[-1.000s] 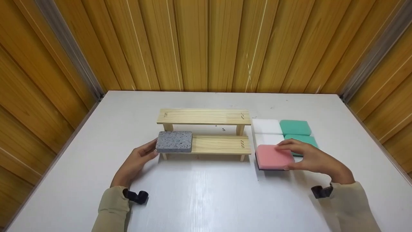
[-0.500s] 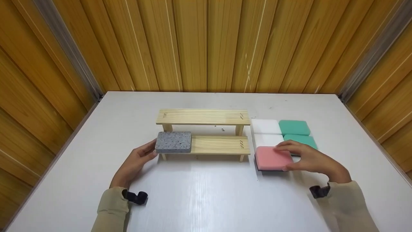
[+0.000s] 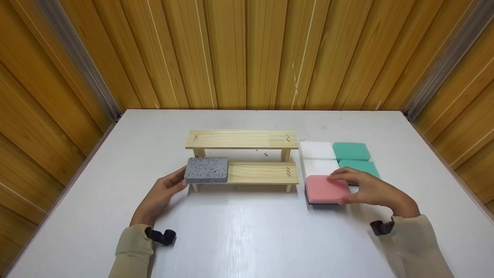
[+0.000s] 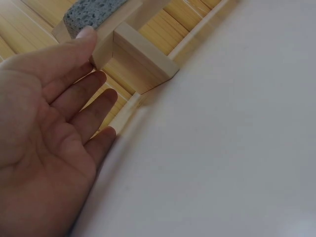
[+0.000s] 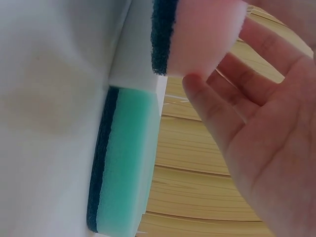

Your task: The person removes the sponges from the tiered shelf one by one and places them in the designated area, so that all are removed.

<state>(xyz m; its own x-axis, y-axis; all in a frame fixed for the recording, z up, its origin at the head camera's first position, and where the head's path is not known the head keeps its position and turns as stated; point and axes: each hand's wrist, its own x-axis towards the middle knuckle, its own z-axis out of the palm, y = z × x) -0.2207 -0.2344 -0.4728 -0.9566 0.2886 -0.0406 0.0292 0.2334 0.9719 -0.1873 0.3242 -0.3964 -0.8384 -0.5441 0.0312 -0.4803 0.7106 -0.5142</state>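
Note:
A grey, speckled, porous block (image 3: pixel 207 169) lies flat on the left part of the lower tier of a two-tier wooden stand (image 3: pixel 266 173). At the block's left end, my left hand (image 3: pixel 160 197) has its thumb on the front corner, and its other fingers extend loosely by the stand's end (image 4: pixel 54 128). On the right, my right hand (image 3: pixel 376 191) pinches a pink sponge (image 3: pixel 327 189) between thumb and fingers. This sponge has a dark scouring layer (image 5: pixel 163 39) underneath and appears slightly raised above the table.
White sponges (image 3: pixel 317 150) and green sponges (image 3: pixel 352 151) lie in rows right of the stand. One green sponge (image 5: pixel 126 158) shows its dark side against the white table (image 3: pixel 247 239). Yellow wood-patterned walls (image 3: pixel 247 54) enclose the back and sides.
The right hand and pink sponge shift slightly left and down between the first two frames, then barely move. The left hand keeps its place at the grey block. The whole view drifts a little.

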